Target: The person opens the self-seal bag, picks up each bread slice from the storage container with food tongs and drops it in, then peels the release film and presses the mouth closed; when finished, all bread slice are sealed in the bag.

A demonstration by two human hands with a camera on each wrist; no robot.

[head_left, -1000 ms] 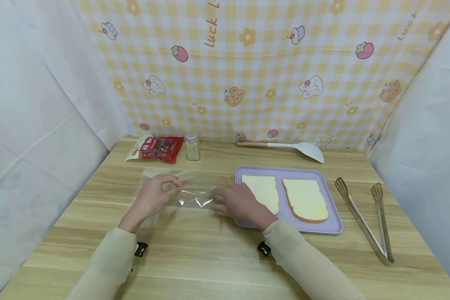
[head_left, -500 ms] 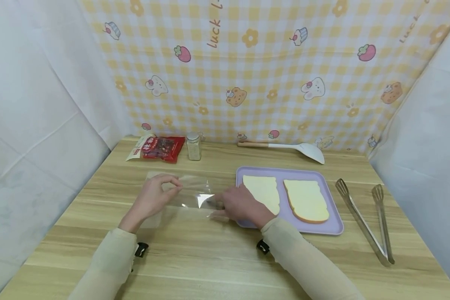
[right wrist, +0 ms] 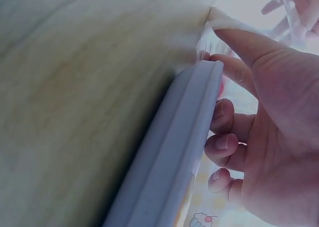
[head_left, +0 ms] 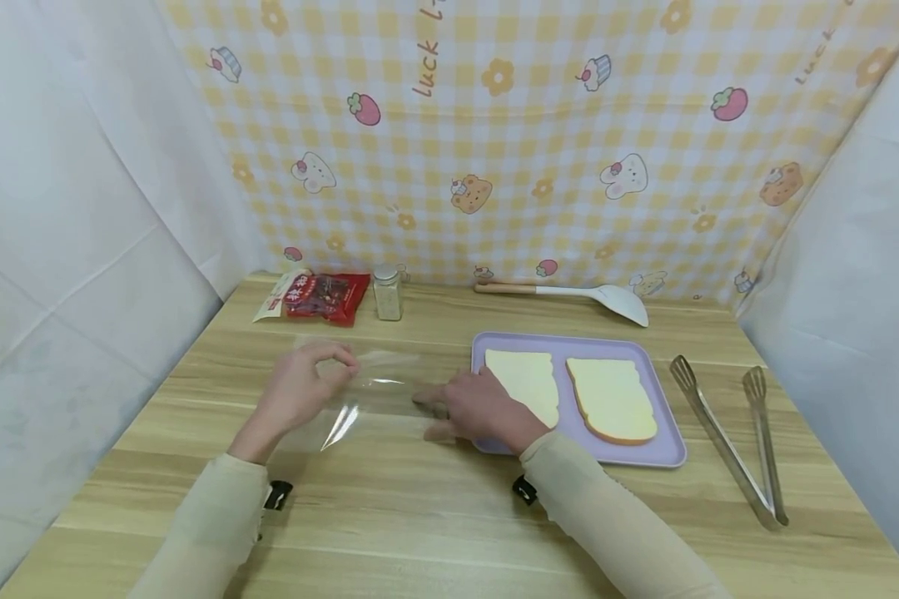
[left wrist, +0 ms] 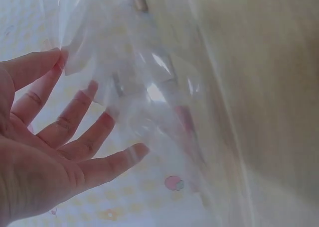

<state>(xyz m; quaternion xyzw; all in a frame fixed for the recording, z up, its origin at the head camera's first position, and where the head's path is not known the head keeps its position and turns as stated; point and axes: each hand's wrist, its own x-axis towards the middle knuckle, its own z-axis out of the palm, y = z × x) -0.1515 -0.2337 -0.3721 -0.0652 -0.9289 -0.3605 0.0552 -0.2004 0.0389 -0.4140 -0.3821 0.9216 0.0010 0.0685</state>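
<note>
Two hands (head_left: 295, 389) (head_left: 475, 405) at clear film (head_left: 378, 401), tray edge (head_left: 562, 337) beside, tabletop (head_left: 404, 532) room nearside

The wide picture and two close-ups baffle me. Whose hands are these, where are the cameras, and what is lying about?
There is no robot here, only a person's bare left hand and right hand. The wide picture comes from a camera worn on the head, looking forward and down. Each close-up comes from a camera worn on one wrist.

The left hand pinches some clear film. The right hand is at its other side; whether it grips too is hard to tell.

On the table, a tray bears two bread slices, with tongs to its right. Farther back lie a packet and a spatula, and a jar stands beside the packet.
</note>
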